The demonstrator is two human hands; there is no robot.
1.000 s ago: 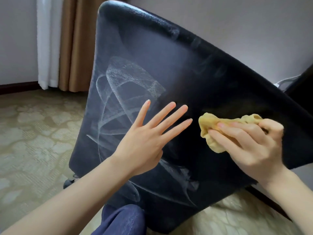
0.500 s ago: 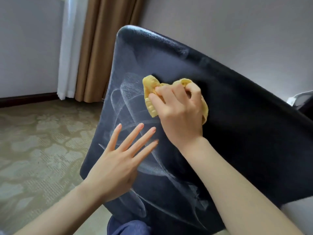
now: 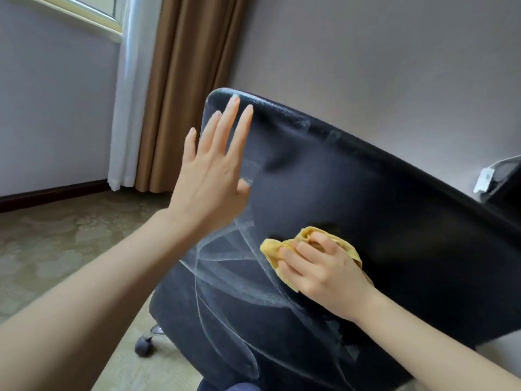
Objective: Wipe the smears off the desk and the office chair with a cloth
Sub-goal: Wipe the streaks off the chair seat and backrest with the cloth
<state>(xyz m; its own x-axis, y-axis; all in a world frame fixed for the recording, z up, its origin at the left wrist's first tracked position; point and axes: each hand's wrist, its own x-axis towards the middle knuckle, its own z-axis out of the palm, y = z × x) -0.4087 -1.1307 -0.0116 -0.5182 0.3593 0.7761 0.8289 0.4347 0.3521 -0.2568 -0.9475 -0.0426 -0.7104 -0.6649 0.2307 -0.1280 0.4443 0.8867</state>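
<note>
Right hand [image 3: 324, 273] bunches your cloth [image 3: 272, 251] against the chair back [image 3: 394, 221].
Your left hand [image 3: 214, 176], fingers straight, sits at the top corner, 11 o'clock; smears [image 3: 220, 258] spread 9 o'clock of the cloth.

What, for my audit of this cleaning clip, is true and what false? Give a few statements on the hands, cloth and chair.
1. The right hand presses a yellow cloth on the chair back. True.
2. The left hand holds a spray bottle. False: it holds nothing, fingers straight, by the chair's top corner.
3. White smears show on the chair back. True.
4. The floor is bare wood. False: it is patterned carpet.
</note>
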